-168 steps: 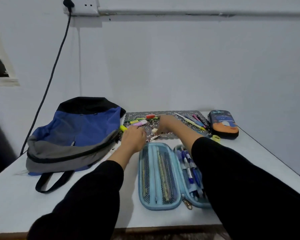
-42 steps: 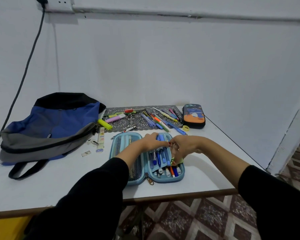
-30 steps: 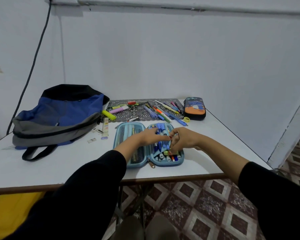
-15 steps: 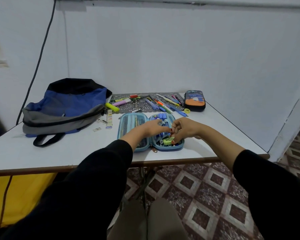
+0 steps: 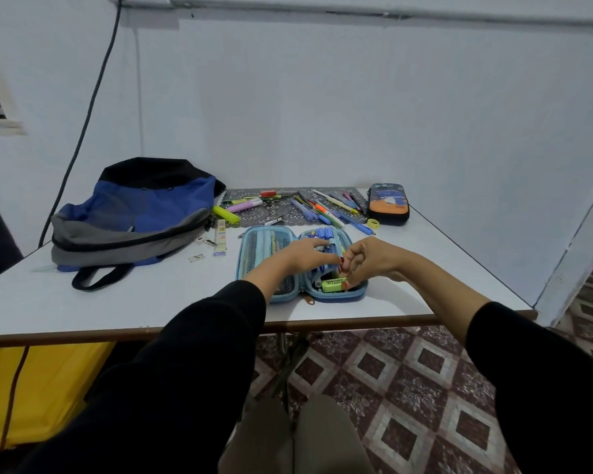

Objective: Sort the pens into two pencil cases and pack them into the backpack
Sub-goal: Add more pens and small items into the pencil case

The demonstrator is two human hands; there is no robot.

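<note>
Pens (image 5: 324,234) lie under my flat left grip (image 5: 302,256) in the blue pencil case (image 5: 254,248). My right grip (image 5: 370,260) pinches a green highlighter (image 5: 332,285).

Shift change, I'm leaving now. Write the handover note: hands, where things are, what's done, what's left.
Left hand rests flat on pens in the open blue case. Right hand pinches a green highlighter at that case's near end.
Done: blue case part filled.
Left: loose pens on the mat, orange case closed at the far right, both cases into the backpack on the left.
</note>
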